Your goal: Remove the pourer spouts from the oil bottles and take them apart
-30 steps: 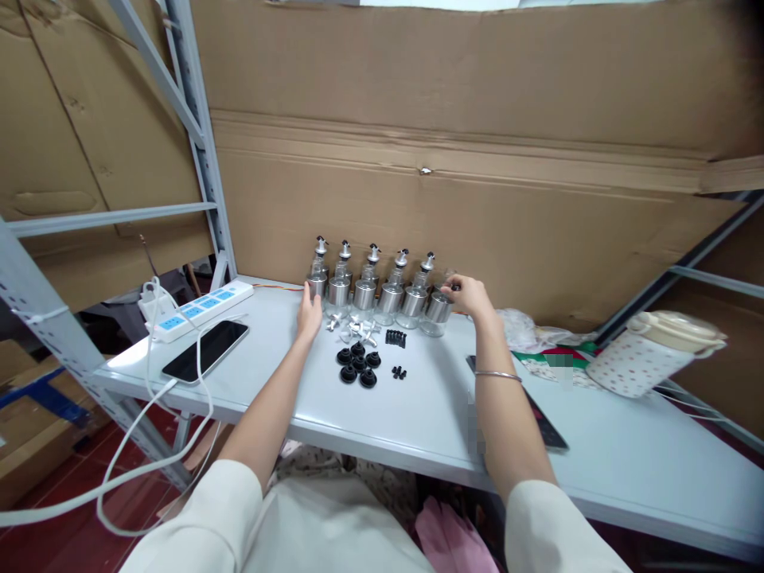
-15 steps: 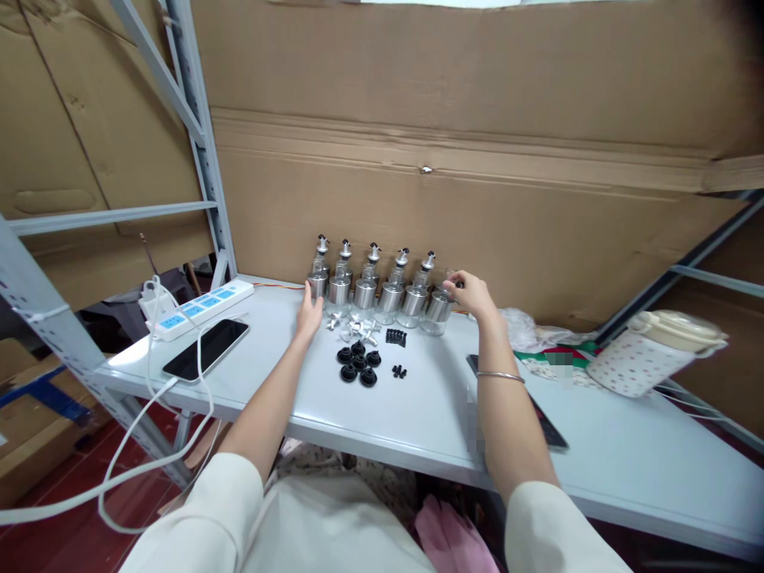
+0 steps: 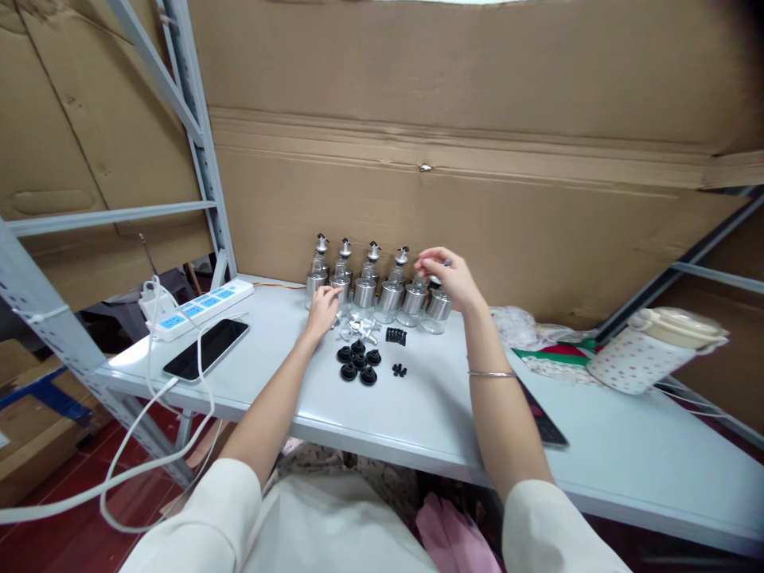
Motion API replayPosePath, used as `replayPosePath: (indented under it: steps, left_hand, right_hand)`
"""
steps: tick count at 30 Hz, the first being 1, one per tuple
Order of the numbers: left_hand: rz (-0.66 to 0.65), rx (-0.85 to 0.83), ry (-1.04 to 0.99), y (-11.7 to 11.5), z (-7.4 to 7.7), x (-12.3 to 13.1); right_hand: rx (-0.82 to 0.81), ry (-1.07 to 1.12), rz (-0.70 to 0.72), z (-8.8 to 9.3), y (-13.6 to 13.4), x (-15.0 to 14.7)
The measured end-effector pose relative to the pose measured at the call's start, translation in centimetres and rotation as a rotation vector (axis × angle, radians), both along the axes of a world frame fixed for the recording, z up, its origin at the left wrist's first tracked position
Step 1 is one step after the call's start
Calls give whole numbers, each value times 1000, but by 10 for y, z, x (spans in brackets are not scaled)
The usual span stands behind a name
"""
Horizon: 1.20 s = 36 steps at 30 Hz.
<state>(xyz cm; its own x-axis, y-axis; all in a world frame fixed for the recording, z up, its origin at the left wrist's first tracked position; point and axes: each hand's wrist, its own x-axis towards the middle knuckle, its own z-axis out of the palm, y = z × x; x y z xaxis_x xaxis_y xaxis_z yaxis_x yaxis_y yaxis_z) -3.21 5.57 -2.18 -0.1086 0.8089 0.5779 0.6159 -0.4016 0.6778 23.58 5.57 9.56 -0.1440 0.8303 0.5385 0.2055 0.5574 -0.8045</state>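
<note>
Glass bottles with silver metal bands stand in a row at the back of the table, several topped with silver-and-black pour spouts. My left hand is in front of the leftmost bottles, fingers apart, just beside a pile of silver-and-white spout parts. At the row's right end, my right hand reaches over the last bottles with fingers stretched leftward; it hides the top of the fifth bottle. Nearer me lie black round stoppers, a row of black tubes and small black caps.
A white power strip and a phone with cables lie on the left. On the right are a dark tablet, crumpled plastic and a dotted white jug. Cardboard walls the back.
My left hand has left the side of the leftmost bottle and moved right, nearer the silver parts. My right hand has moved left and up, from the last bottle to the fifth bottle's top.
</note>
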Motion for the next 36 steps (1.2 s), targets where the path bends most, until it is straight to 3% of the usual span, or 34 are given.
replayPosePath:
  steps: [4, 9, 12, 19, 25, 28, 30, 33, 36]
  left_hand:
    - [-42, -48, 9, -1, 0, 2]
    - [-50, -83, 88, 0, -2, 2]
    - [-46, -99, 125, 1, -6, 2]
    - [-20, -147, 117, 0, -7, 3]
    - [56, -20, 86, -12, 11, 6]
    - [86, 76, 84, -22, 19, 11]
    - [-4, 94, 117, -30, 23, 18]
    - [-259, 140, 267, -45, 28, 32]
    - [-353, 177, 333, -58, 29, 46]
  right_hand:
    - [-251, -219, 300, -22, 0, -47]
    - [-366, -299, 243, -65, 16, -72]
    - [-343, -311, 234, -76, 22, -73]
    - [-303, -337, 215, -81, 25, -73]
    - [-234, -334, 174, -76, 22, -74]
    - [-117, -341, 114, -68, 11, -78]
    - [-32, -333, 17, -63, -2, -83]
    - [1, -266, -152, -61, -23, -88]
    - [9, -183, -292, -62, -40, -88]
